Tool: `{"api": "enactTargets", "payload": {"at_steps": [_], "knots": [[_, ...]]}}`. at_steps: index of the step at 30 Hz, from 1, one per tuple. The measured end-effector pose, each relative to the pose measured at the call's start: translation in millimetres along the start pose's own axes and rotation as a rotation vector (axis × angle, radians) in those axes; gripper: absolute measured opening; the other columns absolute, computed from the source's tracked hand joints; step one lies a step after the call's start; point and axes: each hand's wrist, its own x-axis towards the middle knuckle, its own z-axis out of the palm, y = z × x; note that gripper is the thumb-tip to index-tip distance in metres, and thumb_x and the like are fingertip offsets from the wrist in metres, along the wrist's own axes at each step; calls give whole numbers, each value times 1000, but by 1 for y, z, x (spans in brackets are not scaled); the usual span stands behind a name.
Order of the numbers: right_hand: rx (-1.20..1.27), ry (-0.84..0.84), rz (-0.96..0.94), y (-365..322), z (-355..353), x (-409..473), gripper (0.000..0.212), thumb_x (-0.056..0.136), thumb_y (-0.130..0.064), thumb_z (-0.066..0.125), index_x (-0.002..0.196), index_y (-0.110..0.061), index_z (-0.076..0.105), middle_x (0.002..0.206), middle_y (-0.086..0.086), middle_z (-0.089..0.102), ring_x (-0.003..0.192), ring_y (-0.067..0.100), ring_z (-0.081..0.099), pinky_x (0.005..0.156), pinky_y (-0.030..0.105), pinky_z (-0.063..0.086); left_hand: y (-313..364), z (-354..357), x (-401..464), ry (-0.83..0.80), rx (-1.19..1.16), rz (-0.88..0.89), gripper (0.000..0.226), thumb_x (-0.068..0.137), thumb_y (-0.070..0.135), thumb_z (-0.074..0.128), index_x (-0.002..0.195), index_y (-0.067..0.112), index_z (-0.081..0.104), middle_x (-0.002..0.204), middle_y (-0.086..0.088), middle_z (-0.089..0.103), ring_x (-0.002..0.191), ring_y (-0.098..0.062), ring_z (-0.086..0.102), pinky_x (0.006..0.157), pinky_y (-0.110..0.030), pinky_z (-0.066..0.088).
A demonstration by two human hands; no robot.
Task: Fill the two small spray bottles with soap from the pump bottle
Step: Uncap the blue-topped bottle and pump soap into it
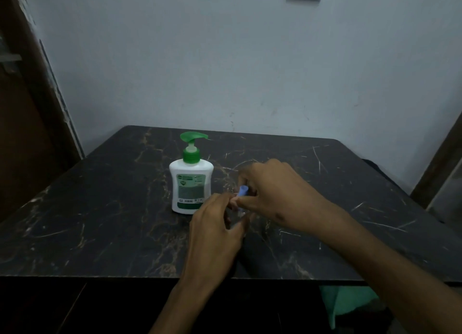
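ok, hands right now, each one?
Left hand: fingers curled round a small clear bottle, mostly hidden.
Right hand: pinches the bottle's blue top.

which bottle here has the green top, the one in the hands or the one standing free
The white pump bottle, standing free on the table, has the green top. The small bottle's cap in the hands is blue.

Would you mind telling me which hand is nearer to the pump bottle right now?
Left. The left hand sits just in front of the pump bottle, overlapping its lower right corner in this view; the right hand is farther to the bottle's right.
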Motion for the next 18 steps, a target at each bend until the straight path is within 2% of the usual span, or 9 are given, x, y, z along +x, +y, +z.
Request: {"api": "enactTargets", "payload": {"at_steps": [3, 7, 9, 11, 13, 14, 16, 18], "knots": [[-25, -51, -17, -4, -2, 1, 22, 94, -39, 73, 81, -24, 62, 74, -8, 65, 61, 2, 55, 52, 17, 31, -1, -3, 3, -43, -68, -60, 18, 79, 23, 85, 93, 27, 74, 82, 10, 68, 80, -8, 63, 67, -24, 49], [-57, -48, -45, -7, 0, 5, 31, 94, -42, 72, 76, -28, 50, 73, -11, 57, 66, 3, 52, 62, 25, 42, -4, -5, 5, -78, -139, -84, 18, 77, 24, 86, 89, 29, 75, 81, 12, 70, 78, -8, 64, 64, -15, 47], [-35, -43, -63, -6, 1, 6, 27, 93, -39, 73, 79, -27, 54, 75, -10, 62, 70, 5, 58, 67, 27, 50, -5, -5, 6, -85, -153, -86, 16, 76, 24, 86, 86, 29, 74, 81, 13, 69, 77, -9, 64, 62, -15, 46], [-1, -46, -90, -3, 1, 6, 22, 90, -32, 75, 79, -28, 57, 74, -10, 67, 69, 4, 61, 66, 25, 51, -6, -5, 6, -92, -175, -85, 15, 77, 26, 85, 87, 30, 74, 82, 14, 70, 76, -10, 65, 62, -20, 48], [21, -81, -135, 2, -3, 6, 23, 83, -17, 75, 75, -31, 58, 73, -14, 68, 69, 1, 62, 61, 20, 47, -8, -5, 6, -90, -207, -89, 16, 79, 29, 87, 90, 30, 76, 83, 11, 73, 75, -11, 66, 63, -24, 50], [25, -107, -165, 4, -6, 7, 26, 79, -10, 74, 75, -32, 60, 76, -15, 68, 72, 0, 63, 61, 22, 49, -8, -6, 6, -89, -219, -87, 16, 79, 30, 88, 91, 31, 77, 84, 11, 73, 75, -10, 66, 63, -24, 50], [46, -171, -215, 7, -14, 7, 31, 77, -2, 72, 78, -33, 66, 84, -15, 69, 82, 1, 64, 71, 32, 57, -8, -6, 5, -95, -225, -89, 17, 80, 28, 88, 93, 32, 78, 85, 14, 75, 76, -8, 66, 66, -24, 51], [102, -231, -223, 12, -21, 7, 30, 81, -2, 72, 84, -32, 71, 95, -15, 71, 94, 1, 65, 83, 35, 58, -8, -7, 5, -103, -223, -91, 19, 80, 27, 88, 96, 32, 79, 88, 14, 75, 77, -9, 67, 67, -29, 53]]}}
